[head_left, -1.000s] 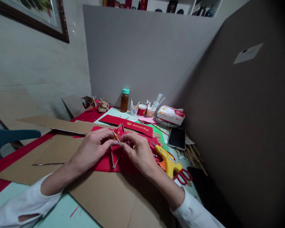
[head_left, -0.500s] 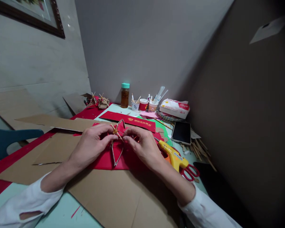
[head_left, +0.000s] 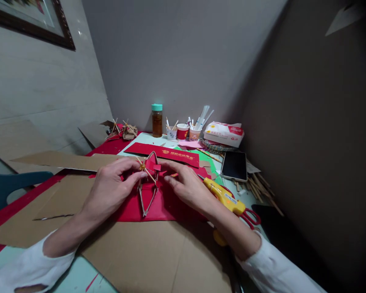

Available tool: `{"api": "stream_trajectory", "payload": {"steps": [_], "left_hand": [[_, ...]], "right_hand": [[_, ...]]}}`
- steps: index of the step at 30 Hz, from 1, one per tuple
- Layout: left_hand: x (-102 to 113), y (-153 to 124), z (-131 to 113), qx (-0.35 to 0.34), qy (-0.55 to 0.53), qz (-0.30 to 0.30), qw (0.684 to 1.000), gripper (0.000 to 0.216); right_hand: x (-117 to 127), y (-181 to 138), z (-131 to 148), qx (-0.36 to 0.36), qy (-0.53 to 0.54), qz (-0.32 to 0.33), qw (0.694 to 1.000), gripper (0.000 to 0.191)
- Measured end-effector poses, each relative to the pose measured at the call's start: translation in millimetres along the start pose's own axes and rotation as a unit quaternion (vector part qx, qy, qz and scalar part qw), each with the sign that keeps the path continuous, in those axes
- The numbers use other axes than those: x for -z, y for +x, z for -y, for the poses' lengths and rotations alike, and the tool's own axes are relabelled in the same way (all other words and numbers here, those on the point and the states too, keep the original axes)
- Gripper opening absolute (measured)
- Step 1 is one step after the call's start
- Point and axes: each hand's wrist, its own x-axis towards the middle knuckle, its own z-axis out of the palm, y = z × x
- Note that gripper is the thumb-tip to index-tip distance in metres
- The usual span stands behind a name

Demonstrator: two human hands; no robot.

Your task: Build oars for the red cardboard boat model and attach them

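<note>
In the middle of the head view is a small boat-shaped piece of red cardboard (head_left: 147, 196), pointed at both ends, with raw brown edges. Thin wooden sticks (head_left: 149, 172) cross over it, joined by a yellowish binding. My left hand (head_left: 117, 185) pinches the sticks near that joint between thumb and fingers. To the right, my right hand (head_left: 187, 185) hovers with thumb and fingers apart, close to the piece's far side and seemingly holding nothing. Beneath both hands lies a red cardboard sheet (head_left: 167, 207).
A yellow glue gun (head_left: 224, 196) and red-handled scissors (head_left: 252, 217) lie right of my right forearm. Behind them are a phone (head_left: 234, 166) and loose sticks (head_left: 258, 185). Paper cups (head_left: 183, 131), a bottle (head_left: 157, 121) and a tissue pack (head_left: 224, 134) stand along the wall. Brown cardboard (head_left: 152, 252) lies in front.
My right thumb and fingers have come away from the end of the stick and spread apart. My left hand keeps its pinch. The whole view has shifted slightly.
</note>
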Motion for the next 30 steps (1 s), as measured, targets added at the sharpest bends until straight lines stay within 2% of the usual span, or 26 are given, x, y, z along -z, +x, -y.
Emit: {"api": "stream_trajectory", "payload": {"steps": [8, 21, 30], "left_hand": [[-3.7, -2.6, 1.1, -0.021, 0.015, -0.005, 1.0, 0.011], [0.1, -4.8, 3.5, 0.017, -0.009, 0.015, 1.0, 0.007], [5.8, -6.9, 4.7, 0.01, 0.001, 0.013, 1.0, 0.006]], "right_hand": [[1.8, -3.3, 6.8, -0.006, 0.0, 0.006, 1.0, 0.045], [4.2, -4.5, 4.4, -0.024, 0.013, 0.006, 1.0, 0.045], [6.0, -4.7, 0.5, -0.025, 0.018, 0.009, 0.999, 0.047]]}}
